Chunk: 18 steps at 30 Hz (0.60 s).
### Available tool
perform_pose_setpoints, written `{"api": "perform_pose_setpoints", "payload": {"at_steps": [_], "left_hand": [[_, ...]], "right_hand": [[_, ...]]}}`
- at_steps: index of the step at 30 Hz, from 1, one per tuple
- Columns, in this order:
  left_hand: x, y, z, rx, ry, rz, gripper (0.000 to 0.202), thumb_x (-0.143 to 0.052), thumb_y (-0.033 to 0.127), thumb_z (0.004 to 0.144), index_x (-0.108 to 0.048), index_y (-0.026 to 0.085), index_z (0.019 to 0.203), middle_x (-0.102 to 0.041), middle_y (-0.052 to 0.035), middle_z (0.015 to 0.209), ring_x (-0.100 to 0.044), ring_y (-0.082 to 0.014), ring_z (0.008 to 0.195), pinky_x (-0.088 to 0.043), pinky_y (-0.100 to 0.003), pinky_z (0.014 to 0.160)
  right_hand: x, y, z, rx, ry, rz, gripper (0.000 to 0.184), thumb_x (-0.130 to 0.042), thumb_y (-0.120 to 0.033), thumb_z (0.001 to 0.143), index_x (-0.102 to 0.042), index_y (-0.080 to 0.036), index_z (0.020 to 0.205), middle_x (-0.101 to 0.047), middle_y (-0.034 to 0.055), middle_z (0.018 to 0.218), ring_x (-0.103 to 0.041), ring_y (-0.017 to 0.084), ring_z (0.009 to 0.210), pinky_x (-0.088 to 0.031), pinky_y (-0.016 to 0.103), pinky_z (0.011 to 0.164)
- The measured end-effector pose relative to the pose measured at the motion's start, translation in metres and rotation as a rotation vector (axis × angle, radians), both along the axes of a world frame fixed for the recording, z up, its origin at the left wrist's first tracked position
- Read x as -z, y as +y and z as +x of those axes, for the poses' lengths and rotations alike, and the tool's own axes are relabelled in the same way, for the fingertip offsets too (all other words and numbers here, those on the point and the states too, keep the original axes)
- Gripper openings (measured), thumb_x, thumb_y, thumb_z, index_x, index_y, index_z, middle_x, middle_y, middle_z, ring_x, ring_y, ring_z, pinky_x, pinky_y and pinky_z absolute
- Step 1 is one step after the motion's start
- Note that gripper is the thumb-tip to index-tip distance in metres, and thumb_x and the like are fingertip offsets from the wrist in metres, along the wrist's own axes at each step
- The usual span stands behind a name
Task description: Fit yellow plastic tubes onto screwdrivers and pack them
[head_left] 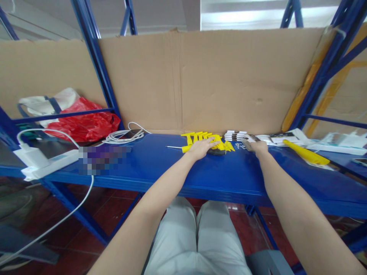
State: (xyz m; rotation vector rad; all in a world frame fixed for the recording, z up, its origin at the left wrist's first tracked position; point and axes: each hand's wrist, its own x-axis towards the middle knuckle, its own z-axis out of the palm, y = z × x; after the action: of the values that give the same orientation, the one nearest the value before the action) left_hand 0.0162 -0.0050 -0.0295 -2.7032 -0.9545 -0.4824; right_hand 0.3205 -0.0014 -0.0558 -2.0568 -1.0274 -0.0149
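Note:
My left hand [200,148] lies with its fingers stretched out over a group of yellow plastic pieces [199,135]. Beside and partly under it is a screwdriver, its thin metal shaft [173,147] pointing left from a yellow end [186,148]; a black handle-like part [216,152] shows below the fingers. My right hand [259,147] is closed by a stack of small white-and-dark packets [235,135]. At its fingertips are a dark printed packet and small silvery bits [243,145]; what exactly it grips is too small to make out.
A yellow tapered piece [306,152] and white printed bags [283,138] lie at the right. On the left are a white power strip [54,164], a coiled white cable [123,136] and a red plastic bag [86,120]. Cardboard [223,80] stands behind the blue shelf [160,168].

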Motion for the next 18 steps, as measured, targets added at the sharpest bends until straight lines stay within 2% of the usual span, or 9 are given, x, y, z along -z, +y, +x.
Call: {"api": "perform_pose_setpoints", "payload": {"at_steps": [3,9,13,18], "left_hand": [[-0.001,-0.001,0.000,-0.018,0.041,0.031,0.072,-0.040,0.000,0.087,-0.041,0.040,0.148,-0.039,0.0006,0.157,-0.044,-0.0238,0.139,-0.046,-0.043,0.104],[0.000,-0.001,0.002,-0.012,0.046,0.042,0.069,-0.038,0.000,0.088,-0.044,0.037,0.146,-0.039,0.0007,0.158,-0.047,-0.0209,0.136,-0.046,-0.038,0.103],[0.000,-0.001,0.003,-0.010,0.049,0.038,0.068,-0.037,0.000,0.090,-0.044,0.038,0.146,-0.039,0.0009,0.158,-0.047,-0.0194,0.135,-0.045,-0.036,0.103],[0.000,-0.001,0.003,-0.008,0.053,0.032,0.068,-0.037,0.000,0.089,-0.044,0.037,0.146,-0.039,0.0001,0.158,-0.048,-0.0195,0.136,-0.045,-0.036,0.103]], "right_hand": [[-0.003,-0.007,-0.008,0.128,0.151,-0.052,0.045,-0.069,-0.029,0.072,-0.069,-0.006,0.110,-0.069,0.0222,0.102,-0.064,0.035,0.106,-0.053,0.041,0.083],[-0.006,-0.010,-0.008,0.145,0.195,-0.078,0.048,-0.065,-0.035,0.079,-0.066,-0.012,0.121,-0.064,0.0241,0.121,-0.059,0.039,0.118,-0.049,0.048,0.091],[-0.007,-0.010,-0.008,0.153,0.204,-0.150,0.051,-0.061,-0.042,0.083,-0.064,-0.015,0.126,-0.061,0.0237,0.127,-0.056,0.039,0.122,-0.047,0.048,0.093],[-0.012,-0.014,-0.017,0.171,0.214,-0.154,0.052,-0.062,-0.040,0.081,-0.063,-0.015,0.127,-0.061,0.0246,0.127,-0.055,0.039,0.122,-0.042,0.051,0.097]]}}
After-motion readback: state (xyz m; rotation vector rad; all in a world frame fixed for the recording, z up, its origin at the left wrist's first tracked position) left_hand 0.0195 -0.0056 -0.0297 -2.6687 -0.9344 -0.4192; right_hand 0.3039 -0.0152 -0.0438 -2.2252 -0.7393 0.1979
